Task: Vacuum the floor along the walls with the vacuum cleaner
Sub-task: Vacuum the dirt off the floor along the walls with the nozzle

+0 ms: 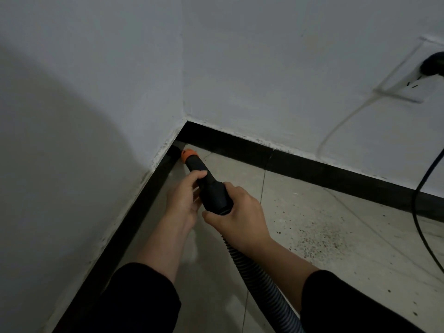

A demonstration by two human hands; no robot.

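Ahead of the left hand [185,197], which is curled round the black vacuum wand [207,185], the orange collar [189,155] points away into the skirting [312,168] corner (tip lost in shadow). Just behind, the right hand [239,212] grips the wand's rear end, and the hose [252,267] trails back under its wrist.

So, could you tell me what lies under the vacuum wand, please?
Pale floor tile, up to the black skirting in the corner. The left hand and right hand gripping the wand hide the tile beneath them.

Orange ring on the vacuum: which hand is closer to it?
Left. The left hand grips the pipe behind the orange ring; the right hand holds it farther back, by the hose.
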